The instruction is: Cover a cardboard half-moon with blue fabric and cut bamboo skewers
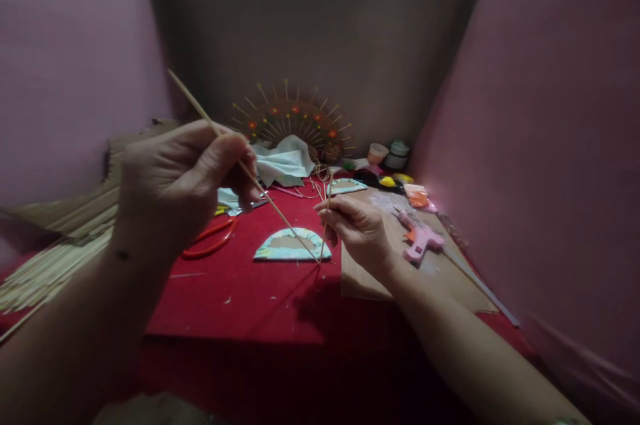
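My left hand (183, 168), raised at the left, pinches a long thin wooden stick (283, 215) that slants down to the right. My right hand (357, 232), lower down, is closed on a shorter thin stick (324, 238) held nearly upright. The lower ends of both sticks come together just above the red cloth; whether they touch it I cannot tell. Behind them lies a half-round piece (267, 248) with a pale blue patterned border and a brown cardboard middle. A similar half-round piece (357, 184) lies farther back.
A pink glue gun (424, 242) rests on a brown board (367, 280) at the right. Red-handled scissors (213, 238) lie left of centre. Many pale sticks (55, 262) are bundled at far left. A sunburst-shaped ornament (293, 112), crumpled light cloth (287, 158) and small pots (397, 153) stand behind.
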Action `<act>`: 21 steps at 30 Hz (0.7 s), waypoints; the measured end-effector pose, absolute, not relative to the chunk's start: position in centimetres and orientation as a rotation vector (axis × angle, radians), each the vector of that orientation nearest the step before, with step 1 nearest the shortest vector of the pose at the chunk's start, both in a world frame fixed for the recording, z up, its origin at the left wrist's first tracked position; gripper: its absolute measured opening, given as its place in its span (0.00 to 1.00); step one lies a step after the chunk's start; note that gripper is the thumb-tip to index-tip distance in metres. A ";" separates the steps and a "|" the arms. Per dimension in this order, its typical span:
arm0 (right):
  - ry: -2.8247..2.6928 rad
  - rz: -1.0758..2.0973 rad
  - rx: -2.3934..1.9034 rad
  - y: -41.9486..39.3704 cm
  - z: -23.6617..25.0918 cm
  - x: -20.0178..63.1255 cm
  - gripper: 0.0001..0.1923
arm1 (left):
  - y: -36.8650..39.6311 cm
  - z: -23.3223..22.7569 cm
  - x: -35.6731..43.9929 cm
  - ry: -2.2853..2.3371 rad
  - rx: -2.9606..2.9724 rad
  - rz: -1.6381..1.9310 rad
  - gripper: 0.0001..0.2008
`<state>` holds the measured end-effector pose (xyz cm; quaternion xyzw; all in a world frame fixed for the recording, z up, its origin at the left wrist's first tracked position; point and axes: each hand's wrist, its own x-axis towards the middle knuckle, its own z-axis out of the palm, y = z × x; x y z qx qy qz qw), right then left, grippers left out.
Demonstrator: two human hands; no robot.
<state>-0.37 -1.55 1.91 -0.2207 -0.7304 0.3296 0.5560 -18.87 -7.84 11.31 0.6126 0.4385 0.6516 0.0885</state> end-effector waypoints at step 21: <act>-1.818 1.008 -0.540 -0.7 1.8 -0.4 0.01 | -3.1 8.3 -16.7 0.881 2.111 1.353 0.04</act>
